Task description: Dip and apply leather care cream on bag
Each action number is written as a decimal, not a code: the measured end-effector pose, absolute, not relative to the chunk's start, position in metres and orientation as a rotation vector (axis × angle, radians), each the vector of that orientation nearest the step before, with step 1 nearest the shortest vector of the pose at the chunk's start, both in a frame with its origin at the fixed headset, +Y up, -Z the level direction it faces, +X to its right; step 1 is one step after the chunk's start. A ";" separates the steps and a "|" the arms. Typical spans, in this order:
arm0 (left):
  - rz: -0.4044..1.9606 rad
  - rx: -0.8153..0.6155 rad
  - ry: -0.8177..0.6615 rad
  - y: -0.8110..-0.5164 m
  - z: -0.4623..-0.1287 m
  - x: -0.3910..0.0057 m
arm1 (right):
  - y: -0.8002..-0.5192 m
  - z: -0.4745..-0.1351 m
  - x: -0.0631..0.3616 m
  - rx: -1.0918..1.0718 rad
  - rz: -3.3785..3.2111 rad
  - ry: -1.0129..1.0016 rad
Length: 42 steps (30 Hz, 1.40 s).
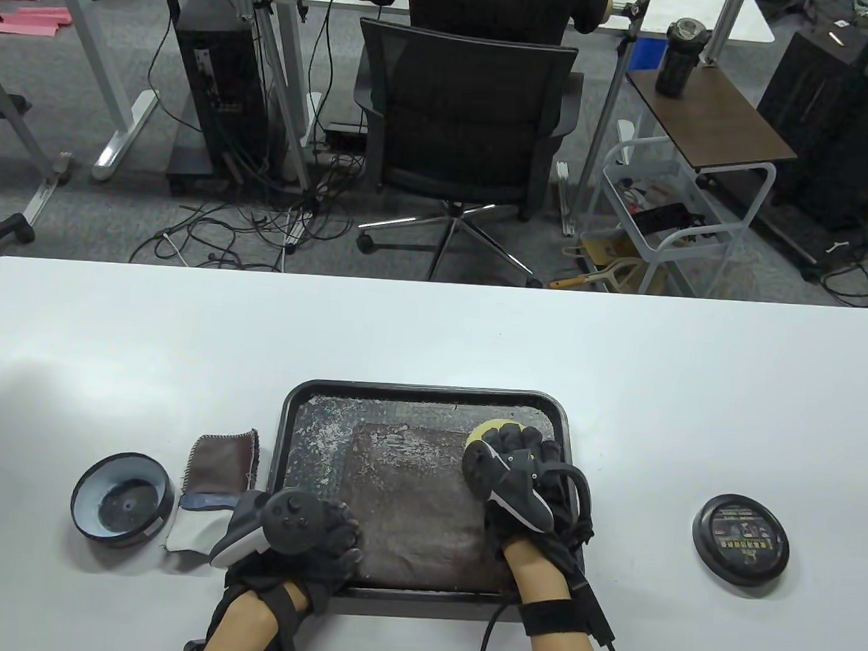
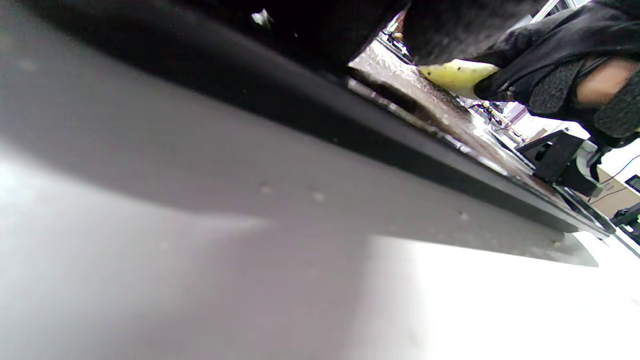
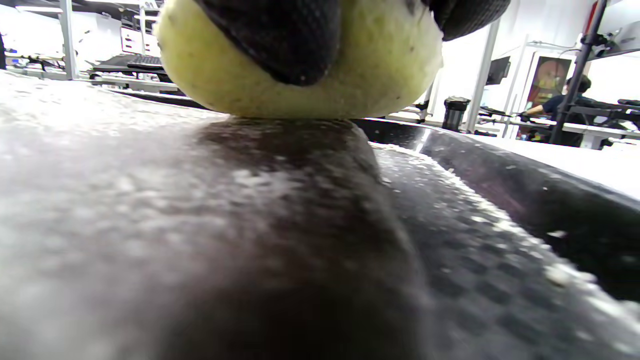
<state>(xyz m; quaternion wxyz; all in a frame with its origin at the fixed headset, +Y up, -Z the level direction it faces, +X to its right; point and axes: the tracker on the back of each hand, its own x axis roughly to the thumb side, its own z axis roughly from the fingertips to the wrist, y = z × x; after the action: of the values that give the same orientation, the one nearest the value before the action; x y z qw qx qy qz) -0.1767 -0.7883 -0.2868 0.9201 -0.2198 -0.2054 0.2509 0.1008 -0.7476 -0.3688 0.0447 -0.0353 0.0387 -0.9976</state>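
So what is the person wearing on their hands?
Black sensor gloves cover the left hand and right hand. A dark grey tracker with a white underside is strapped to each hand's back. Black wrist straps follow, and a black cable trails from the right one.

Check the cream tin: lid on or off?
Off. The cream tin sits open left of the tray, its inside showing; its lid lies apart on the table, right of the tray.

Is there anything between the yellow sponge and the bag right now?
Nothing visible. The right hand grips the sponge, and the right wrist view shows its underside resting directly on the bag near the far right corner. The left hand rests on the bag's near left corner, clear of the sponge.
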 end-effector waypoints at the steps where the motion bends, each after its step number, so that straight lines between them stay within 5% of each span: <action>1: 0.515 -0.451 -0.423 -0.788 -0.287 -0.177 | -0.747 -0.369 0.104 -0.085 -3.045 0.115; 15: 0.534 -0.450 -0.418 -0.789 -0.287 -0.179 | -0.749 -0.363 0.108 0.044 -2.927 0.072; 42: 0.574 -0.464 -0.415 -0.791 -0.289 -0.181 | -0.761 -0.341 -0.029 -0.665 -2.818 0.098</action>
<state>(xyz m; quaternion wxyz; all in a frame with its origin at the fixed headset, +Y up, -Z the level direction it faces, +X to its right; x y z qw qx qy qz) -0.1810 -0.7915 -0.2886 0.9118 -0.2251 -0.2013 0.2783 -0.0285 -0.7611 -0.3408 0.1218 -0.2277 0.0335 -0.9655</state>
